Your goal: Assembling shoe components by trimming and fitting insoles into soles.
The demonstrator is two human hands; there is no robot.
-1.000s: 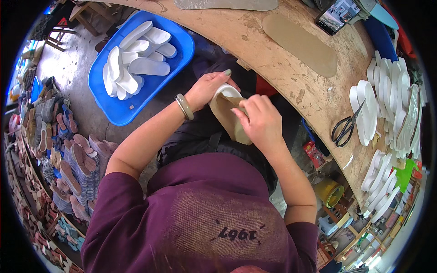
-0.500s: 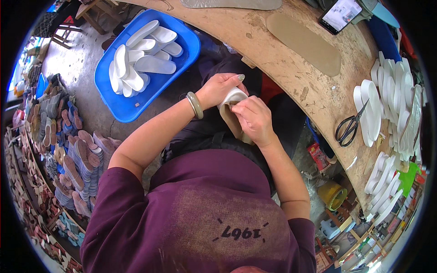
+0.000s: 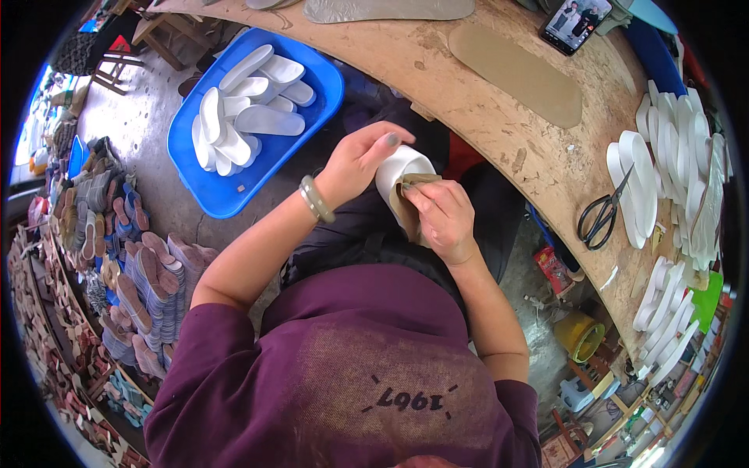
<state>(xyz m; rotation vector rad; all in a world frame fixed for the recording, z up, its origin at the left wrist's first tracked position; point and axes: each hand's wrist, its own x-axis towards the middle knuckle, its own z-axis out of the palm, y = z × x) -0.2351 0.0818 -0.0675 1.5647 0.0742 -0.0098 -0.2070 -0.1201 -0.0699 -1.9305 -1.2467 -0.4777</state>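
Over my lap is a white shoe sole (image 3: 388, 173), curved, with a thin tan sheet (image 3: 402, 209) along its near side. My left hand (image 3: 355, 165), a bangle on its wrist, is around the sole's left side. Its thumb is raised near the top end; the fingers behind the sole are partly hidden. The fingertips of my right hand (image 3: 443, 218) pinch the tan sheet's upper edge, which is folded back from the white surface.
A blue tub (image 3: 218, 199) of white soles stands at left. On the wooden table (image 3: 499, 132) lie a tan sheet (image 3: 523, 74), a phone (image 3: 576, 25), black scissors (image 3: 599, 218) and stacked white soles (image 3: 636, 187). Striped slippers (image 3: 148, 285) are heaped at far left.
My left thumb has lifted, baring more of the white sole. My right hand has moved slightly right and down, with the tan sheet's edge folded further back.
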